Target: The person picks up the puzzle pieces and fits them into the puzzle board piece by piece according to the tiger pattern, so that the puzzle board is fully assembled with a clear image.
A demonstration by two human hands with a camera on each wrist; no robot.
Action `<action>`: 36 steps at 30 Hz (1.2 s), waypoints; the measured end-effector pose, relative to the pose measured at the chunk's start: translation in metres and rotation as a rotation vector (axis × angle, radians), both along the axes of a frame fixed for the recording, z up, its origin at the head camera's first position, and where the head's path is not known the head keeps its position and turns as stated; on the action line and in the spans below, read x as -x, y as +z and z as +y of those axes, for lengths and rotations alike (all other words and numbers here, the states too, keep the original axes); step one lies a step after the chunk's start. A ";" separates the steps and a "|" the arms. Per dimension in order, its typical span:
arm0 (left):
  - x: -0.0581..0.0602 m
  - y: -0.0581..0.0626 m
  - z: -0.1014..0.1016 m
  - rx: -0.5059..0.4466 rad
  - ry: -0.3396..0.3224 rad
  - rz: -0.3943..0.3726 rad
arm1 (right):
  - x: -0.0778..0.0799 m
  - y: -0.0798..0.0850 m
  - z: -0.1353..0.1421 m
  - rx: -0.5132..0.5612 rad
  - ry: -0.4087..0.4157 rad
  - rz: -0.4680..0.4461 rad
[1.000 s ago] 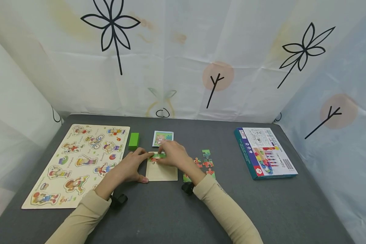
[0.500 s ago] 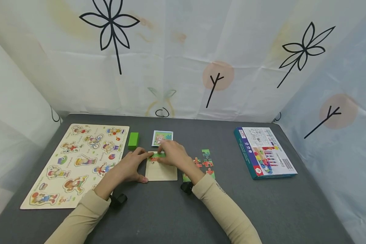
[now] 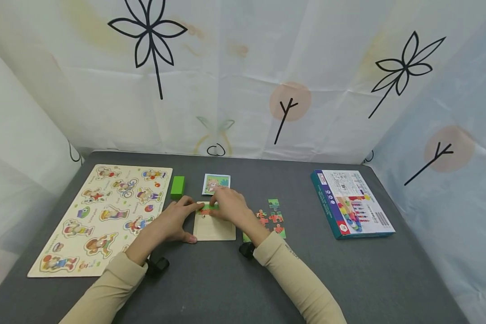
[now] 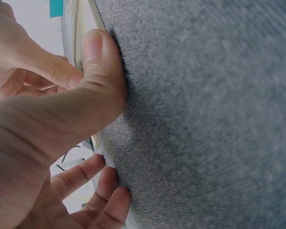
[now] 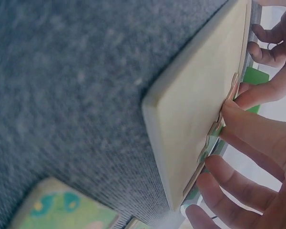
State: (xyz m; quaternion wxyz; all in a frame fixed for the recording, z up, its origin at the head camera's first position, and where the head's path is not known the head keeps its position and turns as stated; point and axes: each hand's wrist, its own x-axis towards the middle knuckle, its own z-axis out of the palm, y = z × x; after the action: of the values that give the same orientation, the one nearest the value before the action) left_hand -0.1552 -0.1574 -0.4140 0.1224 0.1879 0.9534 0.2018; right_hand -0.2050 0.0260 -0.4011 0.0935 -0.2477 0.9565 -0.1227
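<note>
A small pale wooden puzzle board [image 3: 214, 231] lies in front of me, with green and red jigsaw pieces [image 3: 205, 209] along its far edge. My left hand [image 3: 174, 222] spans the board's left side. Its index fingertip touches the pieces at the far left corner, while its thumb [image 4: 102, 62] lies along the near left corner. My right hand [image 3: 228, 207] pinches a jigsaw piece [image 5: 213, 136] between thumb and index finger at the pieced row. The right hand hides the row's right end. Loose jigsaw pieces [image 3: 276, 217] lie right of the board, partly behind the right wrist.
A small picture card [image 3: 216, 180] lies beyond the board, beside a green block [image 3: 177, 187]. On the left is a large picture board [image 3: 117, 198] with cartoon figures. A blue and white box [image 3: 358, 202] lies at the right. Patterned cloth walls [image 3: 243, 67] enclose the grey table [image 3: 227, 283].
Both hands stay at the board's far edge. The right hand makes only a slight shift, and the right wrist has moved a little left.
</note>
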 end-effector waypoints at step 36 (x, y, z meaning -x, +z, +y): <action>-0.002 -0.004 -0.001 0.026 -0.042 0.005 | 0.007 0.004 0.032 0.081 -0.006 0.035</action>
State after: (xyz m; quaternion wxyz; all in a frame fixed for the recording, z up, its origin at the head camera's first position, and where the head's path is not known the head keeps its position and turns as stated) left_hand -0.1535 -0.1585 -0.4178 0.1265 0.2069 0.9521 0.1862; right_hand -0.2120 0.0578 -0.3968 0.0662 -0.2503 0.9530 -0.1572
